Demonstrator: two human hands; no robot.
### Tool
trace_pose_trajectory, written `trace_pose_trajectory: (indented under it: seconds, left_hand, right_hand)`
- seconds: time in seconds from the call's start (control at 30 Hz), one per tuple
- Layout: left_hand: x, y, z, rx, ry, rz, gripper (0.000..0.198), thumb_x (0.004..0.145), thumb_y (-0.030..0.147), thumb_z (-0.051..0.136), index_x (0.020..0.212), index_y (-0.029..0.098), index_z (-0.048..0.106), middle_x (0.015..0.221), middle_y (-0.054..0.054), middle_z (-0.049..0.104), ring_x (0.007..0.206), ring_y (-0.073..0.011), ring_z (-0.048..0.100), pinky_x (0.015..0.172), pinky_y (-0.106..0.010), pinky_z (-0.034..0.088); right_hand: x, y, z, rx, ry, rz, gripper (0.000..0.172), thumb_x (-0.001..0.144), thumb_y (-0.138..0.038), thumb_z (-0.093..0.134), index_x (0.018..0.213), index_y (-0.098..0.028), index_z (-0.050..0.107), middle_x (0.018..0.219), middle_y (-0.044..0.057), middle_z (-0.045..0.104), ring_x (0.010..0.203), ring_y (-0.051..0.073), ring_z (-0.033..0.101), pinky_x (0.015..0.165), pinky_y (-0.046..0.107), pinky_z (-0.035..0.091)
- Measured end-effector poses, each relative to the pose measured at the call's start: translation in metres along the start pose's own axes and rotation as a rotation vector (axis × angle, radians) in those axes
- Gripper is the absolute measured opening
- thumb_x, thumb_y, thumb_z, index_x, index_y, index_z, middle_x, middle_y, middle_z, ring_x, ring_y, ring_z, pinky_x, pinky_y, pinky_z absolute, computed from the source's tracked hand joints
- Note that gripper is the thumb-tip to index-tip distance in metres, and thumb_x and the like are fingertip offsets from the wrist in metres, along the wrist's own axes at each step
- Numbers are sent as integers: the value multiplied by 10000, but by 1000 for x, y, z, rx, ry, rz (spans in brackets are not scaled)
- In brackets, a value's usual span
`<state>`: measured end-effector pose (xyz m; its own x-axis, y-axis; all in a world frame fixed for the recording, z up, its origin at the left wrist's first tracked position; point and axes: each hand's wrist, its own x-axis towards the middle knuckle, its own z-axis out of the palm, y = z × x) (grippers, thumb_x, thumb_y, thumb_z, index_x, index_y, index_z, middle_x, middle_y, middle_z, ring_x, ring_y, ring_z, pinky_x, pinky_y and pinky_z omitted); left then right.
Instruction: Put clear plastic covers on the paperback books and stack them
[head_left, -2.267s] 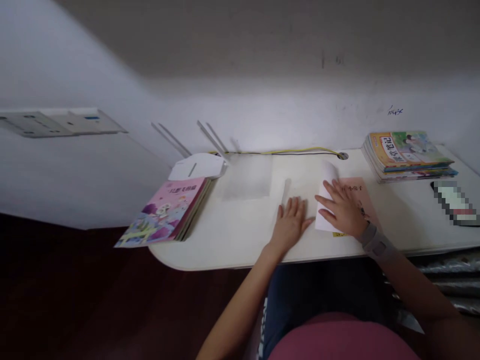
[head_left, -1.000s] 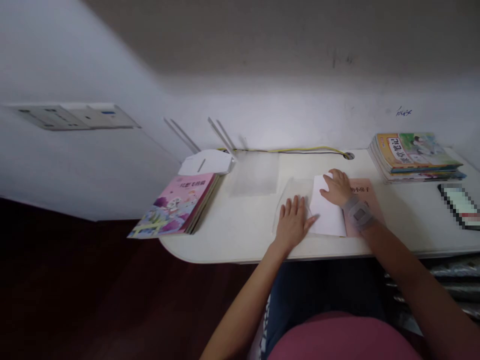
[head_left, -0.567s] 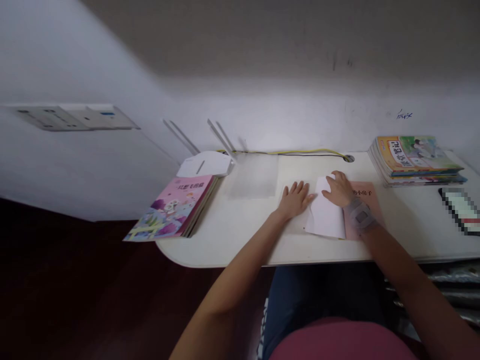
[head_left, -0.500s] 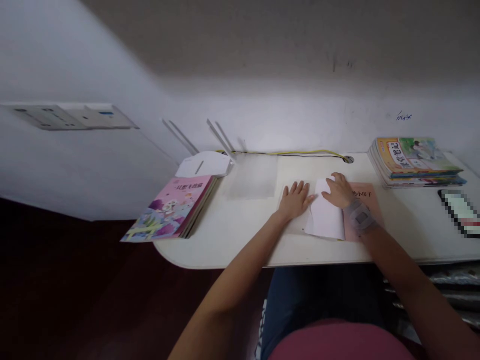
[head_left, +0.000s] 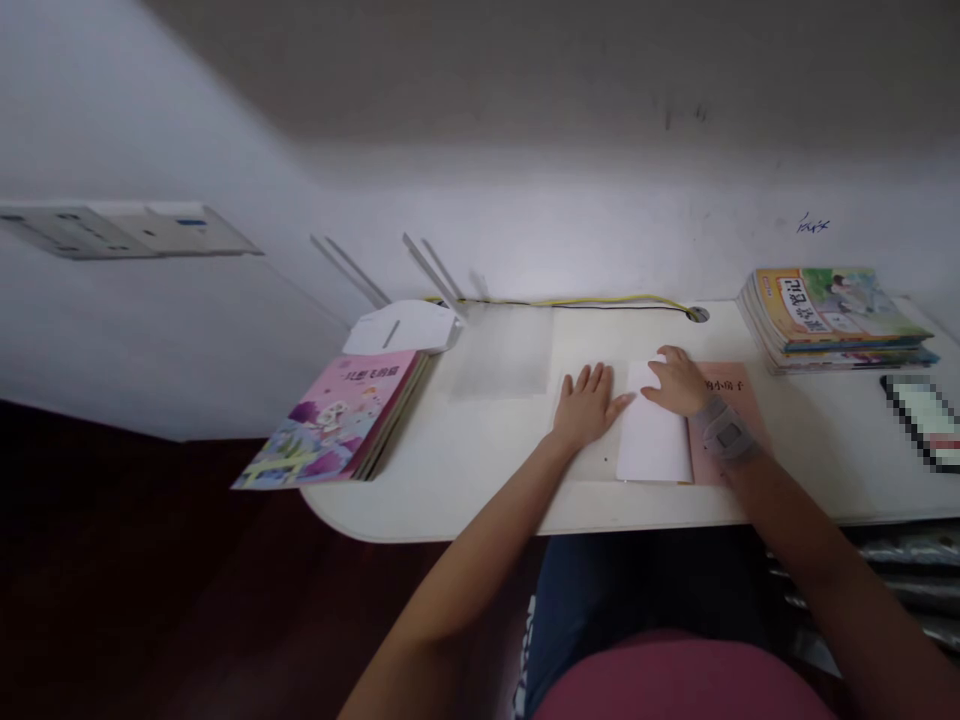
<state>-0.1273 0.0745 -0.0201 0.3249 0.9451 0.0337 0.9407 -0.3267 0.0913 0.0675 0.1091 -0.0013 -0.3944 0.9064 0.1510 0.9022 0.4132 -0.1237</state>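
A book with a pale pink cover [head_left: 731,430] and dark printed characters lies near the desk's front edge. A white page or flap [head_left: 654,440] lies folded over its left part. On the left, a clear plastic sheet [head_left: 600,467] extends from under the flap. My left hand [head_left: 585,408] rests flat on that sheet, fingers spread, its thumb at the flap's left edge. My right hand [head_left: 677,385], with a grey band on the wrist, lies across the upper part of the flap and the book, fingers apart and slightly bent. Its palm side is hidden.
Another translucent sheet [head_left: 501,350] lies further left on the white desk [head_left: 450,500]. Beyond it stand a white router [head_left: 401,327] and a stack of picture books [head_left: 337,420]. At right are more stacked books [head_left: 840,310] and a blurred phone [head_left: 926,420]. A yellow cable [head_left: 600,300] runs along the wall.
The white flap's left edge has straightened and lies flatter. My left hand has shifted only slightly, and my right hand stays on the flap. The view has moved a little.
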Motion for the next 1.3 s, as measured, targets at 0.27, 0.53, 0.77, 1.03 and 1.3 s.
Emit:
trace_pose_trajectory:
  seconds: [0.27,0.53,0.77,1.03,1.3]
  left_hand:
    - [-1,1,-1,-10,-21,-7,717,919,584,107,1467,141,238,1526,-105,262,1405,-285,216,1109,-529,208]
    - [-3,3,-3,-10,-31,-6,749,912,599,86,1468,118,229,1529,-117,247,1405,-295,209,1112,-535,191]
    - [-4,4,-4,-6,-31,8,718,913,597,110,1471,161,234,1528,-110,254,1406,-302,207,1107,-543,189]
    - [-3,5,-1,-7,-12,-7,749,906,614,117,1455,129,272,1522,-137,261,1401,-319,214,1098,-558,198]
    - [-34,-5,-9,-34,-63,-34,805,896,638,156,1472,75,182,1534,-182,182,1414,-324,155,1105,-496,227]
  right_hand:
    - [0,2,2,38,3,-24,406,774,-385,633,1064,-103,666,1250,176,493,1185,299,410,1019,392,327]
    - [-3,-5,-1,44,24,12,394,784,-366,620,1076,-102,645,1244,177,499,1172,292,422,1005,393,335]
    - [-4,-14,5,76,50,29,370,832,-345,545,1131,-132,595,1257,167,497,1176,292,414,987,430,339]
    - [-4,-20,6,110,106,139,379,867,-280,484,1192,-102,560,1301,187,473,1235,298,398,1022,427,336]
    - [-61,6,17,360,125,-37,709,906,-512,387,1465,-115,209,1528,196,197,1423,284,131,1111,506,241]
